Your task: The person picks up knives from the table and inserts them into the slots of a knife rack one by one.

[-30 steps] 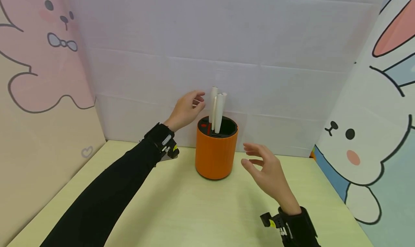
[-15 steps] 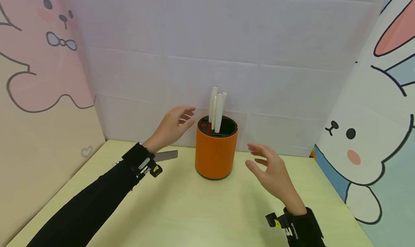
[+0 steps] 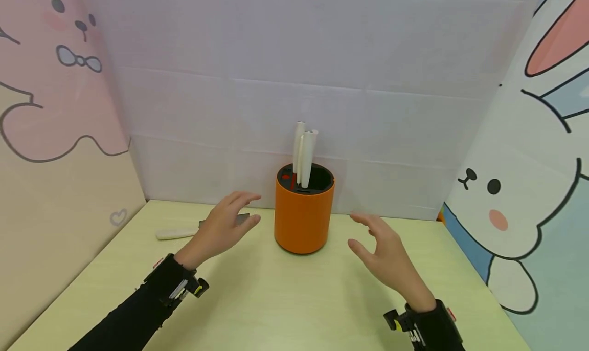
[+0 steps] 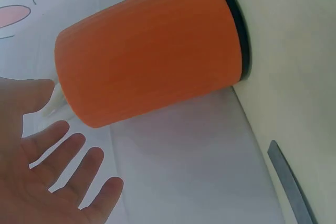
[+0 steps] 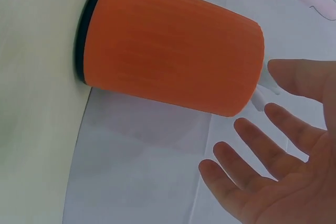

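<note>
An orange round knife block (image 3: 303,223) with a black slotted top stands upright near the back wall. Several white knife handles (image 3: 309,156) stick up out of it. My left hand (image 3: 221,228) hovers to its left, fingers spread and holding nothing. Behind that hand a knife (image 3: 175,234) with a white handle lies on the table; part of it is hidden by the hand, and its grey blade (image 4: 291,182) shows in the left wrist view. On the block's other side my right hand (image 3: 384,254) is held in the air, apart from the block, with nothing in its fingers.
The pale yellow table (image 3: 285,300) meets a white sheet-covered wall (image 3: 294,49) just behind the block. Side panels printed with cartoon animals, a pink one (image 3: 69,115) and a white rabbit (image 3: 520,207), rise at the left and right edges.
My left hand has come down and towards me from beside the knife handles, uncovering the knife on the table. My right hand has shifted slightly right, its fingers a little wider apart.
</note>
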`<state>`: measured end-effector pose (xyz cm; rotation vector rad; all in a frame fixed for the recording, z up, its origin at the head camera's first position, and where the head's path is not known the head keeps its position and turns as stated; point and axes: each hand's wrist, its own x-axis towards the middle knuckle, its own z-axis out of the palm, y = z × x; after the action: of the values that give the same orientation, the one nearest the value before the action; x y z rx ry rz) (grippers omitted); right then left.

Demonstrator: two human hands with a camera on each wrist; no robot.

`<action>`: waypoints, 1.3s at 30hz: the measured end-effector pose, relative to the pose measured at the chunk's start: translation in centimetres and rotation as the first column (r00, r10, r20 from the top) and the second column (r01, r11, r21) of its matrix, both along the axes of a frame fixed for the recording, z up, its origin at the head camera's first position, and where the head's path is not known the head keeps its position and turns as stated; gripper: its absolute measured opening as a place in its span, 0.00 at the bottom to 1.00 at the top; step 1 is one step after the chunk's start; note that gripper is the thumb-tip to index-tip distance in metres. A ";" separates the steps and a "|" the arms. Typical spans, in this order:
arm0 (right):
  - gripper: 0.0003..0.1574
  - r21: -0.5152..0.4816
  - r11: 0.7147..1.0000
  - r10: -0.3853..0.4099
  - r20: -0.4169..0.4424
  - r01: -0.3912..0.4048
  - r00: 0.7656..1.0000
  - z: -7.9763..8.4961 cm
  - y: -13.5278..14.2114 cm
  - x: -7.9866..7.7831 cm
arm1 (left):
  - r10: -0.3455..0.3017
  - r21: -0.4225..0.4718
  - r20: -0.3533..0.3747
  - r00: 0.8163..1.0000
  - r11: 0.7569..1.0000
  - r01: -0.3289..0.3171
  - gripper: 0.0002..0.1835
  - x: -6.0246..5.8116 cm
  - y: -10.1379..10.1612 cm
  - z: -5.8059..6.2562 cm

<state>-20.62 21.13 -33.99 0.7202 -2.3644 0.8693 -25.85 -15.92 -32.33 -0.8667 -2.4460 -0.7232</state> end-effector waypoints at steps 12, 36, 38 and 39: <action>0.33 0.114 0.992 -0.055 0.082 0.045 0.995 -2.9 0.8 0.0 | 0.046 -0.064 -0.064 0.997 0.997 -0.050 0.27 1.8 -0.8 -3.9; 0.41 0.259 0.956 -0.167 0.104 0.136 0.980 -5.3 1.1 0.1 | 0.114 -0.133 -0.086 0.990 0.983 -0.125 0.31 2.2 -2.4 -7.2; 0.41 0.256 0.957 -0.171 0.103 0.140 0.980 -5.1 1.2 0.1 | 0.128 -0.138 -0.093 0.987 0.980 -0.140 0.31 1.8 -3.0 -7.4; 0.41 0.255 0.957 -0.171 0.104 0.140 0.980 -5.0 1.3 0.2 | 0.135 -0.137 -0.096 0.986 0.980 -0.148 0.31 1.5 -3.3 -7.5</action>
<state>-20.47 22.38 -39.03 0.5768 -2.6320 0.5746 -24.34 -19.23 -39.81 -0.7496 -2.4756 -0.4540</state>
